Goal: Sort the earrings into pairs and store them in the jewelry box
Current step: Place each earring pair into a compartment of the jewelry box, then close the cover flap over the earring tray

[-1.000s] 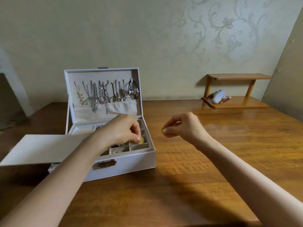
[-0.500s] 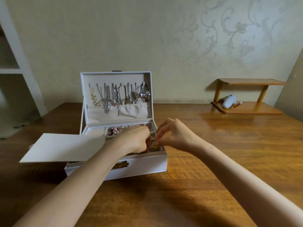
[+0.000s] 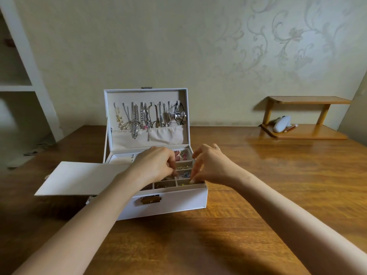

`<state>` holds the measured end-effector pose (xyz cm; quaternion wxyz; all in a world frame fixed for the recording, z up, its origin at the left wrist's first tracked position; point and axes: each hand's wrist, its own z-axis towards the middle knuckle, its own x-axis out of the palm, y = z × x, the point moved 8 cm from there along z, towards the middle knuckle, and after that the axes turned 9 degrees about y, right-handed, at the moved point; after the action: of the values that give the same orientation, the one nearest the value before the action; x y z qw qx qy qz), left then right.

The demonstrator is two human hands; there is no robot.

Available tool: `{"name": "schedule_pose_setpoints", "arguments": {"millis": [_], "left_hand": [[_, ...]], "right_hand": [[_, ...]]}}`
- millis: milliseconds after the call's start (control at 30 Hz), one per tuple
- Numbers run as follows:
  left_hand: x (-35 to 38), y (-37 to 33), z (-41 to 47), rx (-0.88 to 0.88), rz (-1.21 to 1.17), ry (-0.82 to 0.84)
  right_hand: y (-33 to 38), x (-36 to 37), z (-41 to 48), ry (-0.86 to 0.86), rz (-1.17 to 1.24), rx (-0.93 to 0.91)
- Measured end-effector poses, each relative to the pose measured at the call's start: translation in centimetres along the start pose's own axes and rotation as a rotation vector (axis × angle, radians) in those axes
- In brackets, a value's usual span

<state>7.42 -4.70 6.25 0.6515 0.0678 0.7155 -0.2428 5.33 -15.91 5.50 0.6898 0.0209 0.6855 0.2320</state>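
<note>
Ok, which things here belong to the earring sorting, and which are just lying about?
Job: jewelry box, earrings in its compartments, left hand, right hand.
Lying about: necklaces in the lid, white panel, wooden shelf, white object on it.

Wooden table (image 3: pixel 278 155): open white jewelry box (image 3: pixel 174 205) left-centre, small wooden rack (image 3: pixel 309 133) far right.

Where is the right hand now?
Head view: the right hand hangs over the jewelry box's right side, fingertips in the front right compartment, beside the left hand.
</note>
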Motion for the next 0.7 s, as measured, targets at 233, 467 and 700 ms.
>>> {"name": "schedule_pose_setpoints", "arguments": {"millis": [233,467,700], "left_hand": [[1.6,-2.2,0.5,0.049,0.146,0.103],[1.9,-2.2,1.0,0.022,0.234,0.085],[1.1,-0.6,0.3,0.025,-0.019,0.085]], "right_hand": [[-0.4,0.6,0.8,0.043,-0.054,0.052],[0.1,0.2,0.2,-0.073,-0.186,0.057],[-0.4,-0.3,-0.1,-0.054,0.018,0.044]]}}
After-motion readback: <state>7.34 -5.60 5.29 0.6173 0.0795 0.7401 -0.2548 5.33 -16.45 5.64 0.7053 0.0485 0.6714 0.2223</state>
